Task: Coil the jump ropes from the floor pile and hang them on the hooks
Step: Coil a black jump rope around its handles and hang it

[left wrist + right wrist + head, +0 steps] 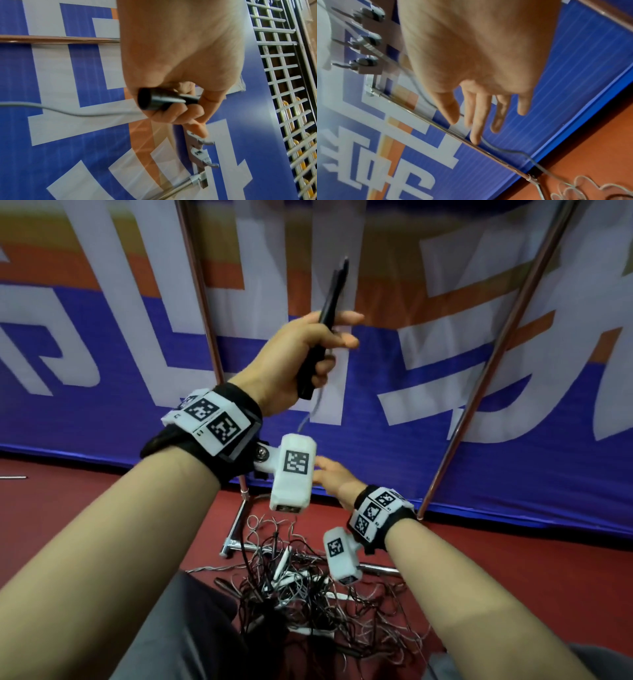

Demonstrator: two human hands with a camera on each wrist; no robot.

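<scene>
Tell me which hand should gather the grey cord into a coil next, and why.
Probably the right hand. Its fingers are straight and hold nothing, right by the grey cord, which hangs from the black handles that the left hand grips.

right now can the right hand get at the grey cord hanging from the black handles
Probably yes: the right hand is open, its fingers right beside the grey cord trailing from the black handles in the left hand, nothing between them.
</scene>
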